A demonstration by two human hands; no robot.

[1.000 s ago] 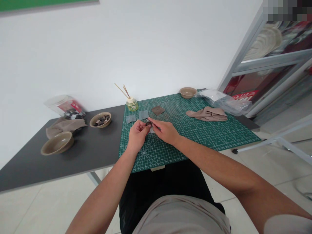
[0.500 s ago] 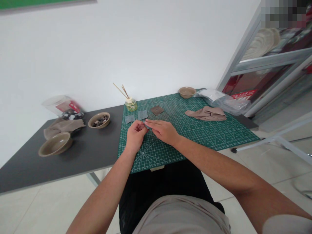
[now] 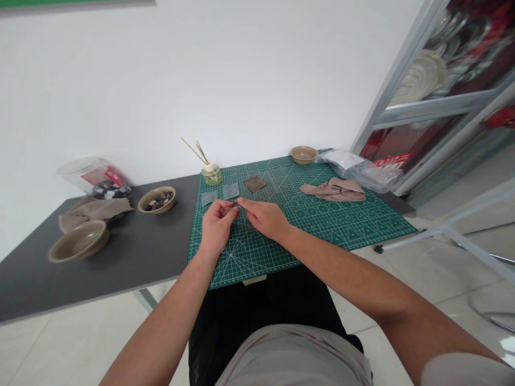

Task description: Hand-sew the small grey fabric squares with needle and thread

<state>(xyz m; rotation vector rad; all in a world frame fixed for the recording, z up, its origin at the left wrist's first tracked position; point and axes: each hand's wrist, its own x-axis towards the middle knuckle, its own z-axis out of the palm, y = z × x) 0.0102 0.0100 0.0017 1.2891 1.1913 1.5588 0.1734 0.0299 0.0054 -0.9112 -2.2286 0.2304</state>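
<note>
Over the green cutting mat [image 3: 341, 228], my two hands meet fingertip to fingertip. My left hand [image 3: 216, 224] is closed in a pinch around a small dark piece [image 3: 236, 203], mostly hidden by the fingers. My right hand [image 3: 267, 219] has its fingers pressed together, their tips against the same spot; whether they grip the piece too is hidden. Just beyond the hands lie two grey-blue squares [image 3: 230, 190], thin and flat. A brown square [image 3: 255, 184] lies to their right.
A reed diffuser [image 3: 211, 173] stands near the wall. On the left are a bowl of small pieces [image 3: 145, 207], another bowl [image 3: 76, 244], a brown cloth [image 3: 86, 210] and a tipped clear jar [image 3: 80, 174]. Rightward are a crumpled cloth [image 3: 338, 190], a small bowl [image 3: 304, 155] and a plastic bag [image 3: 362, 166].
A dark, rounded item and a pale piece showed between the fingers earlier; now the fingertips cover most of it. The right fingers have moved slightly left along it. The view has turned slightly right.
</note>
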